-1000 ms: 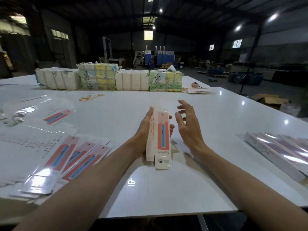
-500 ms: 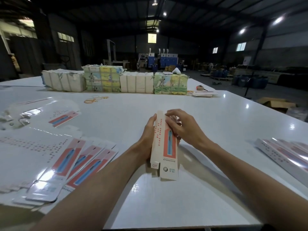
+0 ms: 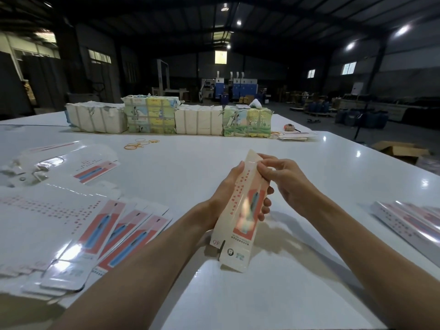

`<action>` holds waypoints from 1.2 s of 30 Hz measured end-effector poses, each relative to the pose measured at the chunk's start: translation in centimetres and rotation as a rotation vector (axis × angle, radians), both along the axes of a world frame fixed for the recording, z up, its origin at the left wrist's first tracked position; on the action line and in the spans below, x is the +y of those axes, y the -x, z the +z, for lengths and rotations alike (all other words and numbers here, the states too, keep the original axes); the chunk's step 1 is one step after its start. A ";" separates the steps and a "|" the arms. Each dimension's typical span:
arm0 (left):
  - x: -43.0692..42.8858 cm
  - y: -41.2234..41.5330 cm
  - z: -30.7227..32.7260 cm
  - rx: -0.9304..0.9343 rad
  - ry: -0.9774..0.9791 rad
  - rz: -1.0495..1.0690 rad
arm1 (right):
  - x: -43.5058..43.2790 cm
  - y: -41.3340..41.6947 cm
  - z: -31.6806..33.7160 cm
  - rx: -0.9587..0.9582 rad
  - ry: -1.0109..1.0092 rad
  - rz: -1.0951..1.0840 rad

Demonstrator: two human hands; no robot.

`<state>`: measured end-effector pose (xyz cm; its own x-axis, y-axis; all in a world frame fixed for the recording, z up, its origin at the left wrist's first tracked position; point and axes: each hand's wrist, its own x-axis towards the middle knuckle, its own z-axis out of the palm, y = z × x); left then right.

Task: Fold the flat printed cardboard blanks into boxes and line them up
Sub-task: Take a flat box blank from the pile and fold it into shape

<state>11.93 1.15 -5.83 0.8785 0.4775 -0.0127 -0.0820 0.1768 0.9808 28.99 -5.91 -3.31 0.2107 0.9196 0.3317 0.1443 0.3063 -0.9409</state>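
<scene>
We hold a half-folded box (image 3: 235, 236) upright over the white counter (image 3: 190, 170), its open lower end toward us. Our left hand (image 3: 225, 189) grips its middle from behind, fingers curled round the far edge; our right hand (image 3: 285, 179) pinches the top flap between thumb and fingertips (glare blurs the print). Left of the box lie fanned flat blanks (image 3: 114, 234); right of it, long boxes (image 3: 409, 220) lie side by side. Beyond the box sit loose rubber bands (image 3: 140, 144) and a line of strapped bundles (image 3: 166, 117).
</scene>
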 end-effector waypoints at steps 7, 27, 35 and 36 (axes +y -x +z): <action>-1.2 -1.0 0.1 -0.056 0.227 0.054 | 0.3 1.1 -0.5 0.146 -0.101 0.066; -0.1 -0.5 -0.7 -0.249 -0.363 0.481 | -0.4 2.9 -1.2 -0.127 -0.141 -0.163; -0.7 -1.0 -0.9 -0.182 -0.378 0.351 | -0.8 2.2 -0.9 -0.115 -0.113 -0.098; -0.5 -1.0 -0.9 -0.195 -0.356 0.345 | -0.9 2.2 -1.0 -0.111 -0.111 -0.082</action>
<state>12.93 0.67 -6.77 0.6397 0.6838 0.3511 -0.2635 -0.2341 0.9358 26.78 -6.77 -4.30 0.2395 0.8572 0.4560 0.2740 0.3909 -0.8787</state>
